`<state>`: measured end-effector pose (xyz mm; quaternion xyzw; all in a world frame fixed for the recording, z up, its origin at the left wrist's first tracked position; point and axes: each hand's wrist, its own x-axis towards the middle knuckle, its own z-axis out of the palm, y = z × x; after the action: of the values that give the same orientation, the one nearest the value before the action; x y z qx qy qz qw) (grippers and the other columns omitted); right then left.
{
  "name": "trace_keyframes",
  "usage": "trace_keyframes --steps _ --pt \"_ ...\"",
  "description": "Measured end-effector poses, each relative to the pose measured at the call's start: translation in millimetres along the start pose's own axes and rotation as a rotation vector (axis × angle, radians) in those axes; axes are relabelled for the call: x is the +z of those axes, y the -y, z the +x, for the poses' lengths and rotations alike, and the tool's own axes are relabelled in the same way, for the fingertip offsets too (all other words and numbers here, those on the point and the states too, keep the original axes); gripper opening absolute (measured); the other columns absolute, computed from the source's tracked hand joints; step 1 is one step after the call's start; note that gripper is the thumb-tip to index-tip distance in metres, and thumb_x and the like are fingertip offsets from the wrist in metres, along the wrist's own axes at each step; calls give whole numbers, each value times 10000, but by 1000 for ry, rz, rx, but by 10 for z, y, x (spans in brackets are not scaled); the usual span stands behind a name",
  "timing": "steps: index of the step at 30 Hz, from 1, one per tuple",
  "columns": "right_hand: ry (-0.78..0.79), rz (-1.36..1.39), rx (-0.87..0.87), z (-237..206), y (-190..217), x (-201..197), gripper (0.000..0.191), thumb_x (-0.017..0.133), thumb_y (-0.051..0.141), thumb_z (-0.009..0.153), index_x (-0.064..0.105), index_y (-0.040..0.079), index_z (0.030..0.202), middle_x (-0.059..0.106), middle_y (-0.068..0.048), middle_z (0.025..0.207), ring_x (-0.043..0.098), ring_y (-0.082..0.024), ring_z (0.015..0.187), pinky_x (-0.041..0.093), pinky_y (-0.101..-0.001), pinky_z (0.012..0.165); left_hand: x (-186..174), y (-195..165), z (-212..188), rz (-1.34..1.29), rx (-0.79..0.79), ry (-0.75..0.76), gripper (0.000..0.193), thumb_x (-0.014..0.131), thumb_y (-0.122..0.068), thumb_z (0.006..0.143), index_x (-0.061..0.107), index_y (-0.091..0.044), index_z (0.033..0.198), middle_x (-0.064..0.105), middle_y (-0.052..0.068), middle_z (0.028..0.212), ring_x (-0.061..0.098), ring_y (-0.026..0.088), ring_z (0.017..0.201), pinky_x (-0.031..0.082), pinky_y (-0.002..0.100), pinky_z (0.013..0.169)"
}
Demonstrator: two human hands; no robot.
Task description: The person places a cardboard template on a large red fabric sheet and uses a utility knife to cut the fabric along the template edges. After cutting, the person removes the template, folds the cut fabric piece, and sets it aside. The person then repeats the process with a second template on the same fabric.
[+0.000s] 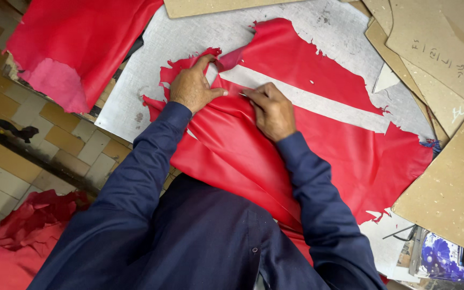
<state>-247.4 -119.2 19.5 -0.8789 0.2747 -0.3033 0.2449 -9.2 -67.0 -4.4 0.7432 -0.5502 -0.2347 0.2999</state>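
Observation:
A large sheet of red leather [345,150] lies spread over a grey metal cutting plate [157,48], with a long strip cut out of its middle. My left hand [191,86] presses flat on the leather's ragged upper left part. My right hand [272,110] is closed around a small thin blade [241,95], its tip touching the leather at the near edge of the cut strip, just right of my left thumb. Both arms are in dark blue sleeves.
Another red hide [76,43] hangs off the table's upper left corner. Red leather scraps [17,236] are heaped on the tiled floor at lower left. Brown cardboard patterns [447,59] are stacked on the right, one large board [452,188] overlapping the leather's right edge.

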Motion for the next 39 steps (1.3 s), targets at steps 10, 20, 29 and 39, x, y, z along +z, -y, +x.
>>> trace_keyframes --steps 10,20,29,39 --pt "-22 -141 -38 751 -164 630 212 738 -22 799 783 88 975 675 -103 902 677 -319 823 545 -442 666 -39 171 176 -57 -11 44 967 971 -323 635 508 -116 1458 730 77 717 732 245 677 581 413 664" --pt "54 -248 -62 846 -96 533 228 709 -49 742 756 58 938 651 -139 885 647 -353 906 544 -465 742 -95 193 230 -41 0 48 1170 975 -351 634 324 -22 1550 736 95 737 726 255 675 582 402 655" --pt "-357 -399 364 -932 -460 -721 315 829 124 834 706 -3 1095 697 -202 1053 646 -402 993 510 -475 884 -104 105 -223 -218 207 166 1166 1006 -309 537 387 -36 1487 721 157 1035 692 289 872 574 399 788" --pt "-573 -390 1233 -3280 39 -1109 451 911 233 745 688 5 1064 660 -145 776 606 -292 666 517 -374 657 334 -84 -533 15 126 0 418 930 -153 825 679 -37 1139 700 133 953 590 291 651 518 436 673"
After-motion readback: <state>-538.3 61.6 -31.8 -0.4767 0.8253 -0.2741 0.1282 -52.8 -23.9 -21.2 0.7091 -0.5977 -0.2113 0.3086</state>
